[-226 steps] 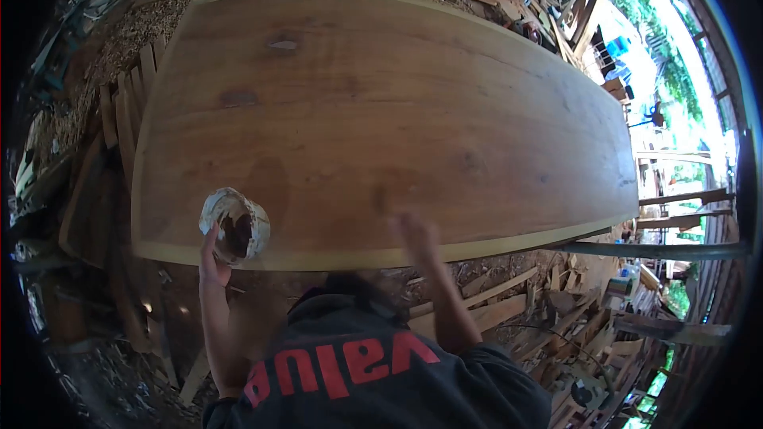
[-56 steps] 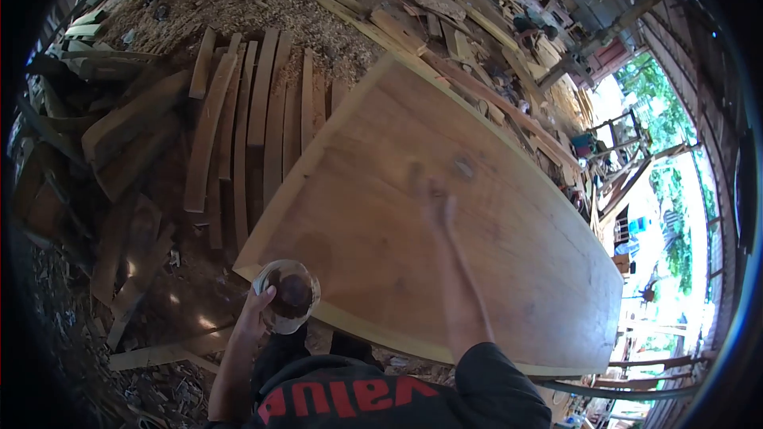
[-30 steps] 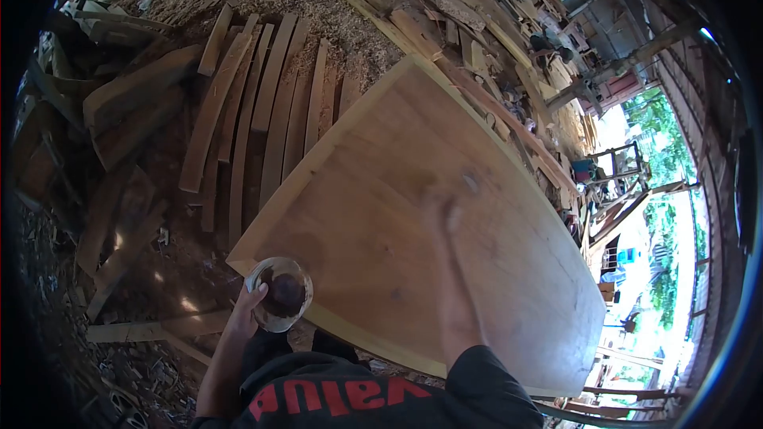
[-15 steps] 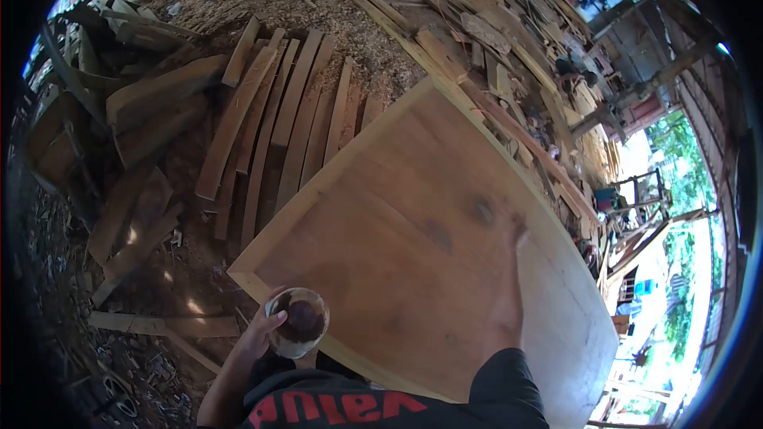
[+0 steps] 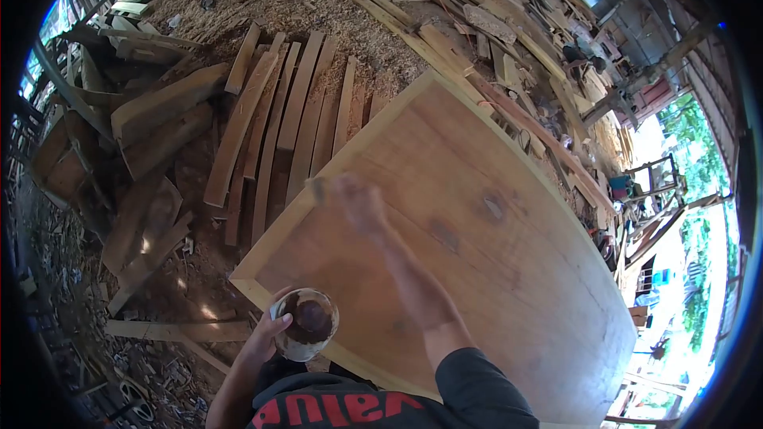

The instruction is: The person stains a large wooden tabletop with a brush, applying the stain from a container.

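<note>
My left hand (image 5: 265, 337) grips a round, pale plastic tub (image 5: 308, 345) by its side, thumb over the rim. Brown material coats the tub's inside and bottom. A large wooden panel (image 5: 445, 286), brown with a paler border, lies in front of me. My right hand (image 5: 362, 202) is over its left part, close to the border, arm stretched forward and fingers blurred by motion. A small, dark, smeared thing (image 5: 318, 189) shows at the fingertips, over the panel's edge; I cannot tell its kind. Dark patches (image 5: 493, 206) mark the panel's surface.
Several long boards (image 5: 270, 135) lie side by side beyond the panel's left edge. Thick timber slabs (image 5: 171, 119) are piled at far left. Wood shavings (image 5: 318, 12) cover the ground behind. Scrap planks (image 5: 509, 32) stretch along the right, near a wooden post (image 5: 636, 83).
My right hand has swung left across the panel, from its right side to near the left border. The left hand keeps hold of the tub; the view has shifted slightly.
</note>
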Available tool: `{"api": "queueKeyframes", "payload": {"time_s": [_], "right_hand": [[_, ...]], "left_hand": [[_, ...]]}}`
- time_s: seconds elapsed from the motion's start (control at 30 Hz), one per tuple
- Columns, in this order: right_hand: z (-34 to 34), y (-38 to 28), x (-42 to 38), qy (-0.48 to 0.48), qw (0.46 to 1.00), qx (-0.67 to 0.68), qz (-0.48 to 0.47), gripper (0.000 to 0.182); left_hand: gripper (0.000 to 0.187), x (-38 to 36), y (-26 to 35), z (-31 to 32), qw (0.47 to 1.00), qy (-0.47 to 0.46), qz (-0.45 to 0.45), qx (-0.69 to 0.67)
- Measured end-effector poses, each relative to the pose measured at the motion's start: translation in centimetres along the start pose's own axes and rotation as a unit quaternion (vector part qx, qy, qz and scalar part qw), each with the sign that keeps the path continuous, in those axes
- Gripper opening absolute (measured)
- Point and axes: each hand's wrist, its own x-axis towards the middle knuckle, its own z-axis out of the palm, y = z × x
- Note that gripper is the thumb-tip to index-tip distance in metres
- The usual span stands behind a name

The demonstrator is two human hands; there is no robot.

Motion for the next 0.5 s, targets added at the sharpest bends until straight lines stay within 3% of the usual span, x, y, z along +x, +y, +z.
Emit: {"api": "queueKeyframes", "payload": {"time_s": [0.07,0.13,0.17,0.2,0.23,0.3,0.4,0.43,0.47,0.5], "right_hand": [[-5.8,3.0,0.8,0.007,0.979,-0.073,0.191,0.034],[-13.0,9.8,0.8,0.185,0.971,-0.092,0.118,0.030],[-17.3,15.0,0.2,0.258,0.918,-0.301,0.026,0.026],[-21.7,14.6,-0.8,0.224,0.899,-0.341,0.159,0.028],[-26.9,24.3,-2.4,0.143,0.819,-0.535,0.151,0.038],[-29.4,20.7,-3.6,0.213,0.789,-0.485,0.313,0.041],[-28.5,27.1,-2.5,0.216,0.831,-0.445,0.255,0.046],[-25.0,26.9,-0.5,0.221,0.831,-0.452,0.238,0.047],[-20.4,26.7,1.5,0.290,0.868,-0.364,0.172,0.048],[-17.1,22.4,3.2,0.176,0.920,-0.310,0.164,0.045]], "left_hand": [[0.079,-0.1,0.7,0.9,1.000,0.016,0.007,0.021],[0.080,-0.1,0.1,-0.2,1.000,0.018,0.004,0.019],[0.080,0.1,-0.1,-0.8,1.000,0.024,0.004,0.018],[0.080,0.2,-0.1,-1.1,1.000,0.026,0.007,0.012],[0.081,0.1,-0.2,-1.3,0.999,0.032,-0.001,0.002],[0.081,-0.2,-0.3,-1.6,0.999,0.044,-0.012,-0.009],[0.081,-0.4,-0.1,-1.7,0.998,0.058,-0.007,-0.013],[0.081,-0.3,0.0,-1.7,0.998,0.056,-0.005,-0.020],[0.081,-0.2,0.1,-1.6,0.998,0.052,-0.003,-0.027],[0.081,-0.1,0.1,-1.4,0.998,0.051,-0.003,-0.025]]}}
